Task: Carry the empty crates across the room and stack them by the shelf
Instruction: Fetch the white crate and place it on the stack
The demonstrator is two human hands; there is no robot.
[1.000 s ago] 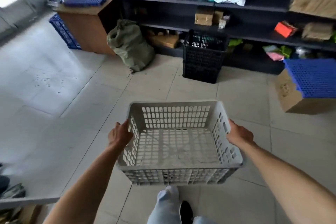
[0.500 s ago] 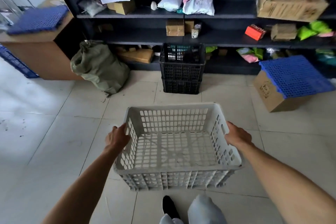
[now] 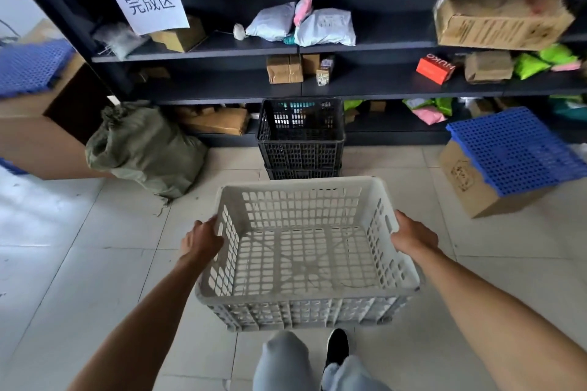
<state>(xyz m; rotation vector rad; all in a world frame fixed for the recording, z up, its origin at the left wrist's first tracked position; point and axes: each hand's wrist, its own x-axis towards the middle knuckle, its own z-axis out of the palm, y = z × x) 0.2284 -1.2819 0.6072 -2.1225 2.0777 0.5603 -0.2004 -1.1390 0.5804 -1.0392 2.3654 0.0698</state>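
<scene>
Head view: your left hand (image 3: 201, 240) and right hand (image 3: 413, 236) clasp the white crate's (image 3: 305, 263) short ends, black crate stack (image 3: 300, 136) dead ahead, long axes parallel.

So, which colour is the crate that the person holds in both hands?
The held crate is light grey, almost white, with slotted walls and floor. The head view, the only one, shows it.
</scene>
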